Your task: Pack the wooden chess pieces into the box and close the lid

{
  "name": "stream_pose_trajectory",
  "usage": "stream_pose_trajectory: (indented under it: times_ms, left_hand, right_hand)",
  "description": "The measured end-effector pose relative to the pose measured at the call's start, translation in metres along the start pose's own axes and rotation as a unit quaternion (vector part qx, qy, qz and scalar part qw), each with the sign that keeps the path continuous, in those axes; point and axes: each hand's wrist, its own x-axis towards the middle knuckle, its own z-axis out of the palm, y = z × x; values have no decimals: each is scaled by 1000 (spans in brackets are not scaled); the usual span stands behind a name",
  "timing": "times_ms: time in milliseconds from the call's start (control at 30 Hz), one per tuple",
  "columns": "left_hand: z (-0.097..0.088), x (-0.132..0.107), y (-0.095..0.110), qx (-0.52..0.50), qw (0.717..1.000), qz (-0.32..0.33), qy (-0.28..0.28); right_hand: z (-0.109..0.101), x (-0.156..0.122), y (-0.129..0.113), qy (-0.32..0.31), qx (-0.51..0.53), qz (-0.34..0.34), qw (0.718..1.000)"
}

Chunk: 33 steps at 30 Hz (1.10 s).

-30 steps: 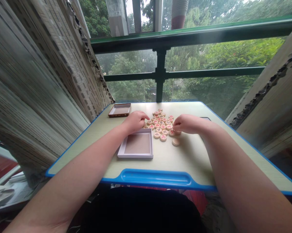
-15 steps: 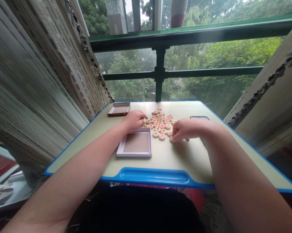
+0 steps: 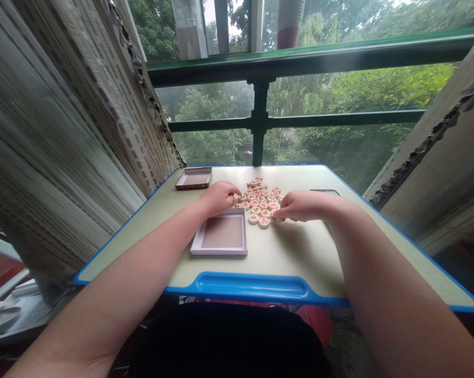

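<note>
Round wooden xiangqi pieces (image 3: 254, 203) with red or black characters lie in a loose cluster on the table, mostly face up and a few stacked at the far end. At the cluster's left edge rests my left hand (image 3: 222, 196), its index finger stretched toward the pieces; its lower fingers are partly hidden. My right hand (image 3: 298, 206) is at the right edge, fingers pinched on a xiangqi piece (image 3: 275, 220) beside the others. A shallow white box tray (image 3: 241, 251) sits just in front of my left hand, with only its brown bottom showing inside.
A second shallow box part (image 3: 193, 186), brown-sided, sits at the table's far left. Behind my right wrist lies a dark flat object (image 3: 324, 191), mostly covered. The pale table (image 3: 142, 252) has a blue rim and a blue front groove (image 3: 253, 285). Curtains (image 3: 103, 105) hang on both sides.
My right hand has moved slightly left and away from me, bringing the piece at its fingertips up against the cluster. My left hand stays nearly in place.
</note>
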Motion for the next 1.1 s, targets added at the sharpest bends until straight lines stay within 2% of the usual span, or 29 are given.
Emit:
stream_pose_trajectory:
  times_ms: [233,300,333,400,500,533,567,700,767,900,1000,1100]
  left_hand:
    - [0,1,2,-20,999,-37,-16]
    - [1,2,1,-21,999,-37,-18]
    - [2,3,1,-21,999,-38,-18]
    - [4,4,1,-20,999,-36,-23]
    - [5,3,1,-21,999,-27,-29]
    - [5,3,1,-24,999,-23,-25]
    - [4,4,2,-31,999,-23,-15]
    - [-5,13,3,-94,992,-78,30]
    - [-10,25,4,-107,991,-86,0]
    - [-13,58,6,-94,990,-49,-95]
    - [-7,75,4,-108,982,-36,-147]
    - [3,80,0,-122,976,-35,-178]
  right_hand:
    - [2,7,9,12,-4,5,1000]
    - [3,11,10,44,1,1,999]
    - [4,15,10,78,1,-7,997]
    - [8,27,10,188,12,-31,982]
    - [20,51,10,359,-4,-98,928]
    - [25,58,11,379,-25,-122,917]
    - [29,65,12,377,-36,-131,916]
    - [37,79,16,301,-48,-119,945]
    - [37,79,19,303,-50,-116,945]
    - [33,75,21,315,-50,-97,943]
    - [32,74,22,308,-45,-90,946]
    - [32,76,22,300,-23,-102,948]
